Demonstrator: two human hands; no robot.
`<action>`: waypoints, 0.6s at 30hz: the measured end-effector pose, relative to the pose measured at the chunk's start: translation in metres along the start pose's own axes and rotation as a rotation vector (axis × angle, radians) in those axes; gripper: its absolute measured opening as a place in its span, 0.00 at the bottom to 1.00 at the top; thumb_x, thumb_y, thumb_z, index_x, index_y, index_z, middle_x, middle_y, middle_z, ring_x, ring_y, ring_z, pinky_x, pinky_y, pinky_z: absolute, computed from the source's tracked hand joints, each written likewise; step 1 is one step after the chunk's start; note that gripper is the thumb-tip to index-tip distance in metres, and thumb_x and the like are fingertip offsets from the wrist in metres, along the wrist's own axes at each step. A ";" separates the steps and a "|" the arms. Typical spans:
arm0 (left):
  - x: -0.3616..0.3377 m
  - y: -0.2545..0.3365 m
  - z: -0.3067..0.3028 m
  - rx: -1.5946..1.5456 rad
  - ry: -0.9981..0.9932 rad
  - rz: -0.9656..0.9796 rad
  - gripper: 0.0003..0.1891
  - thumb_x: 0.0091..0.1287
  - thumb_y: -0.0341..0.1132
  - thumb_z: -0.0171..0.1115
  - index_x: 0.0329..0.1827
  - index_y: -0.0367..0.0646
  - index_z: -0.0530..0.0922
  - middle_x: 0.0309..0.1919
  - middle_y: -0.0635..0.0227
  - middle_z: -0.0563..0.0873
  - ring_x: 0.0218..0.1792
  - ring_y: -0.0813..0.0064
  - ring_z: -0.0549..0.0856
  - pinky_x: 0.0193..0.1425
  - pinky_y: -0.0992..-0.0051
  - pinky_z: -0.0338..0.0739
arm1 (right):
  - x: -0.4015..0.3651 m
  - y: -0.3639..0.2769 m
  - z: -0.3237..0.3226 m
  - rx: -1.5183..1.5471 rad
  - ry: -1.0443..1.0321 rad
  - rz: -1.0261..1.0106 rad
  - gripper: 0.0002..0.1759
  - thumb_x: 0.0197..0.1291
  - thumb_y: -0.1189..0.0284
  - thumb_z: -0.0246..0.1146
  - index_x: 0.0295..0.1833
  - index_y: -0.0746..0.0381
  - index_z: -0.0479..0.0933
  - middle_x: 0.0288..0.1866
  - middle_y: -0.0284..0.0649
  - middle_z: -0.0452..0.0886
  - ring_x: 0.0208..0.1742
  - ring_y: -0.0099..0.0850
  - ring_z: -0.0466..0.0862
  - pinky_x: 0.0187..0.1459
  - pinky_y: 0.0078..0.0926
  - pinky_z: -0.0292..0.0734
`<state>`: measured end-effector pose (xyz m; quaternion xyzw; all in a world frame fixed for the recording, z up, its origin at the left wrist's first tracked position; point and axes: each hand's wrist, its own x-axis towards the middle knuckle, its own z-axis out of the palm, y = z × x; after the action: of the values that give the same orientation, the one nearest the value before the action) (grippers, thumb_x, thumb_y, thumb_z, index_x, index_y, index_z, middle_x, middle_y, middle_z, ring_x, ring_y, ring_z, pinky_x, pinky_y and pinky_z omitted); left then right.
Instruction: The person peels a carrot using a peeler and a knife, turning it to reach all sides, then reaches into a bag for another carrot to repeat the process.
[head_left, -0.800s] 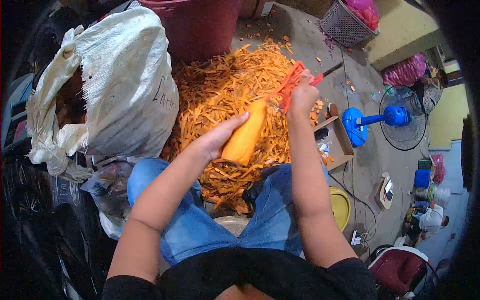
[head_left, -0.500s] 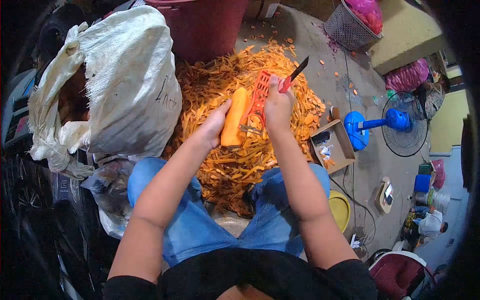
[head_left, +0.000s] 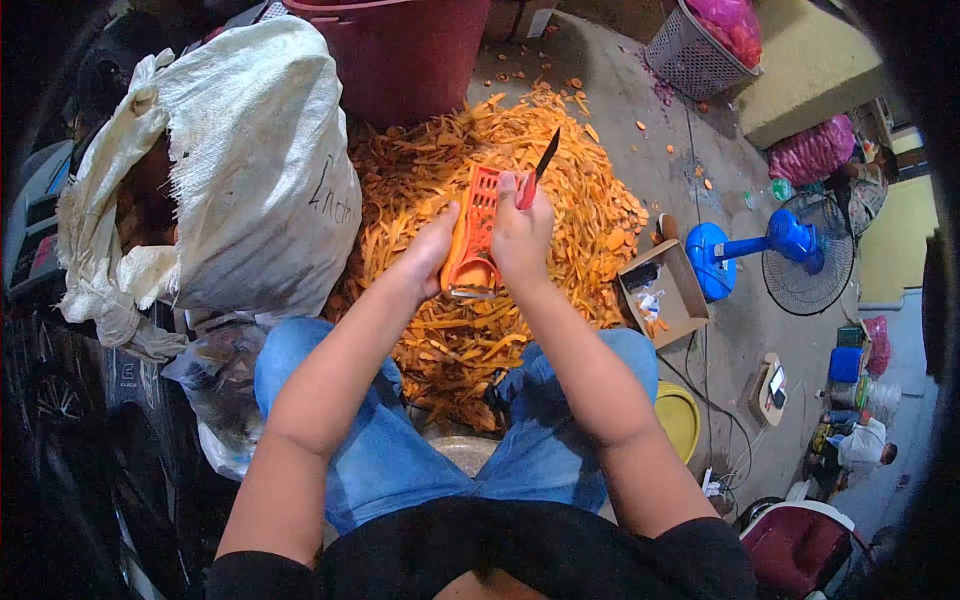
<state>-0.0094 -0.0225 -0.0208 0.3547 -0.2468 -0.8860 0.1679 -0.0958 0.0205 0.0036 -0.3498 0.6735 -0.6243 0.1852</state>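
Observation:
My left hand (head_left: 432, 252) is closed on a thick orange carrot (head_left: 457, 240), held upright above my knees. In my right hand (head_left: 522, 235) are a red peeler (head_left: 479, 215) with a slotted body and a small red-handled knife (head_left: 540, 172), its dark blade pointing up and away. The peeler lies over the carrot's right side and hides much of it. Its metal blade is at the carrot's near end. Below both hands spreads a large heap of carrot peelings (head_left: 580, 210).
A white woven sack (head_left: 260, 160) stands at the left, with a dark red tub (head_left: 420, 60) behind the heap. To the right are a cardboard box (head_left: 680, 305), a blue fan (head_left: 790, 240) and a yellow lid (head_left: 678, 420). Cables cross the floor. A person (head_left: 862, 445) is farther off.
My right hand has moved left with the peeler and knife, bringing the peeler onto the carrot. My left hand and the carrot have barely moved.

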 end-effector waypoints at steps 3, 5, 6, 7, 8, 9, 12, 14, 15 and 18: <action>-0.005 -0.002 -0.005 0.202 -0.112 -0.066 0.22 0.63 0.51 0.32 0.45 0.44 0.68 0.34 0.65 0.78 0.30 0.73 0.79 0.32 0.75 0.75 | 0.008 0.006 -0.002 -0.051 0.121 -0.086 0.11 0.56 0.70 0.48 0.27 0.66 0.67 0.19 0.39 0.70 0.21 0.25 0.66 0.25 0.24 0.64; -0.012 -0.005 -0.001 0.295 -0.152 -0.127 0.22 0.62 0.51 0.35 0.44 0.42 0.68 0.29 0.64 0.78 0.25 0.73 0.79 0.28 0.75 0.75 | 0.045 0.032 -0.020 -0.170 0.368 -0.107 0.10 0.55 0.72 0.47 0.25 0.66 0.66 0.19 0.38 0.70 0.21 0.25 0.67 0.25 0.24 0.63; -0.018 -0.005 0.005 0.275 -0.152 -0.195 0.22 0.62 0.51 0.36 0.44 0.42 0.68 0.27 0.64 0.78 0.23 0.72 0.79 0.27 0.75 0.75 | 0.064 0.044 -0.037 -0.088 0.434 -0.071 0.10 0.56 0.73 0.47 0.25 0.66 0.66 0.19 0.37 0.70 0.22 0.25 0.68 0.25 0.24 0.64; -0.023 -0.005 0.008 0.256 -0.150 -0.265 0.21 0.62 0.50 0.37 0.43 0.42 0.68 0.26 0.64 0.78 0.22 0.72 0.78 0.26 0.74 0.75 | 0.072 0.045 -0.048 -0.006 0.501 -0.032 0.11 0.56 0.73 0.47 0.24 0.66 0.66 0.20 0.36 0.71 0.22 0.25 0.69 0.25 0.24 0.64; -0.023 -0.003 0.007 0.232 -0.216 -0.275 0.21 0.62 0.50 0.38 0.43 0.41 0.69 0.27 0.64 0.78 0.23 0.72 0.79 0.26 0.74 0.75 | 0.073 0.048 -0.053 -0.007 0.505 -0.030 0.11 0.56 0.73 0.47 0.24 0.66 0.66 0.20 0.36 0.71 0.22 0.25 0.69 0.25 0.24 0.64; -0.024 0.001 0.008 0.237 -0.220 -0.275 0.21 0.62 0.50 0.38 0.43 0.41 0.69 0.27 0.64 0.78 0.23 0.72 0.79 0.26 0.74 0.75 | 0.073 0.038 -0.057 0.024 0.527 0.136 0.11 0.56 0.72 0.47 0.26 0.67 0.67 0.21 0.36 0.71 0.23 0.25 0.69 0.26 0.24 0.64; -0.016 0.006 0.002 0.162 -0.069 -0.192 0.20 0.62 0.50 0.38 0.44 0.43 0.68 0.30 0.65 0.78 0.27 0.74 0.79 0.29 0.74 0.76 | 0.054 0.009 -0.042 0.096 0.408 0.141 0.10 0.57 0.71 0.47 0.28 0.67 0.68 0.22 0.35 0.72 0.23 0.24 0.69 0.27 0.23 0.64; -0.001 0.000 -0.014 0.097 -0.107 -0.165 0.20 0.62 0.50 0.38 0.45 0.44 0.68 0.31 0.66 0.78 0.27 0.74 0.79 0.30 0.75 0.76 | 0.027 0.002 -0.015 0.115 0.217 -0.059 0.11 0.57 0.70 0.48 0.31 0.66 0.69 0.22 0.36 0.72 0.22 0.25 0.69 0.26 0.23 0.65; 0.002 0.000 -0.018 0.037 -0.148 -0.140 0.20 0.62 0.49 0.37 0.45 0.44 0.68 0.31 0.66 0.78 0.27 0.74 0.79 0.30 0.75 0.76 | 0.015 0.002 -0.004 0.095 0.168 -0.102 0.11 0.57 0.70 0.48 0.31 0.66 0.70 0.21 0.37 0.72 0.22 0.26 0.69 0.26 0.23 0.65; -0.004 0.003 -0.005 0.012 -0.068 -0.063 0.21 0.63 0.49 0.35 0.45 0.43 0.68 0.32 0.65 0.78 0.28 0.74 0.78 0.33 0.73 0.75 | -0.005 -0.004 0.004 -0.149 0.000 -0.066 0.11 0.56 0.69 0.48 0.29 0.66 0.70 0.19 0.40 0.72 0.20 0.29 0.69 0.26 0.25 0.65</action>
<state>-0.0028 -0.0242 -0.0200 0.3331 -0.2463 -0.9009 0.1296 -0.0886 0.0210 0.0059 -0.3844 0.7061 -0.5784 0.1381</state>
